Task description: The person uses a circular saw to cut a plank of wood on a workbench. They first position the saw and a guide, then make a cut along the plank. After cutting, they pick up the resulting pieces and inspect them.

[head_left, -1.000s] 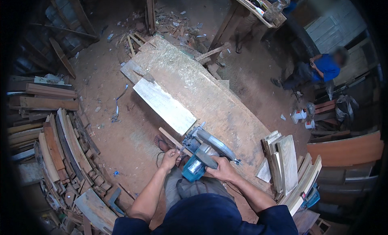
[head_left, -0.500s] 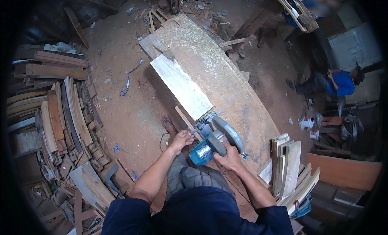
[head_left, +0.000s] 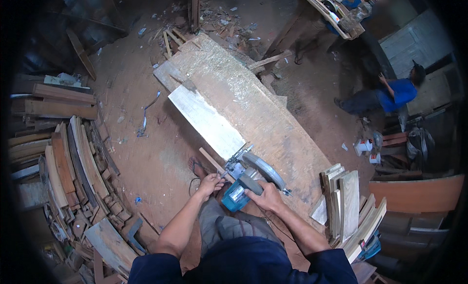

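My right hand (head_left: 268,196) is closed on the handle of a teal circular saw (head_left: 234,196) with a silver blade guard, at the near end of a long, dusty workbench (head_left: 263,128). My left hand (head_left: 209,185) is closed on a thin metal part at the saw's left side, beside a narrow wooden strip (head_left: 209,158). A pale board (head_left: 204,120) lies lengthwise along the bench's left edge, its near end at the saw.
Offcuts (head_left: 68,172) are heaped at the left. Upright boards (head_left: 348,203) rest at the bench's near right. A person (head_left: 399,93) in blue is at the right, near white buckets (head_left: 362,146). A cluttered raised table (head_left: 341,18) stands at the top right, someone behind it.
The whole view has shifted with my head. Both hands keep their grip on the saw, which has barely moved. The person at the right has shifted head and arms slightly.
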